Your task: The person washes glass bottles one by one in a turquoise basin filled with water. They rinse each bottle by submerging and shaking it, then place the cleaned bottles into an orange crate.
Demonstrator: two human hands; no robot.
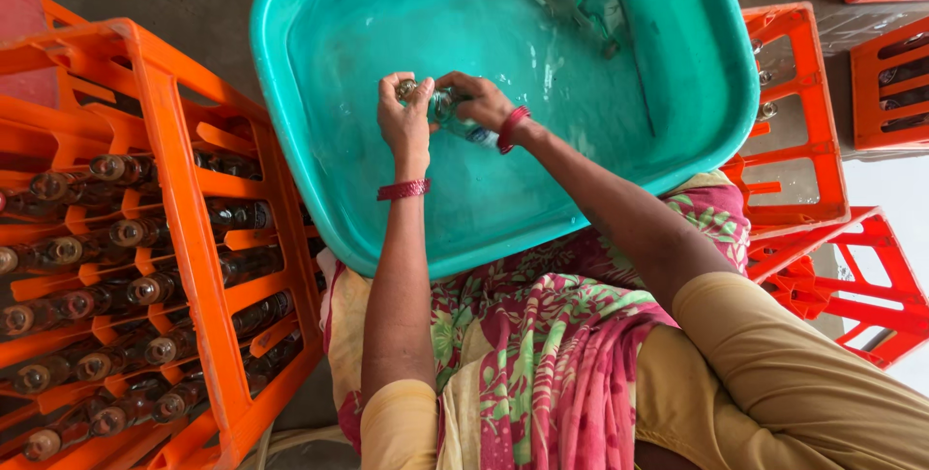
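Note:
Both my hands hold one clear glass bottle (453,114) over the water in a large teal plastic tub (319,180). My left hand (404,120) grips the bottle's mouth end. My right hand (479,98) wraps the bottle's body from above. Each wrist carries a red bangle. A second glass bottle (566,0) lies under the water at the tub's far side. The tub rests against my lap, which is covered in pink and green floral cloth.
To my left stands an orange plastic crate (184,209) tipped on its side, holding several dark glass bottles (126,286) with their mouths facing me. More orange and red crates (798,112) stand at the right, with another red crate (852,286) nearer me. The floor is grey concrete.

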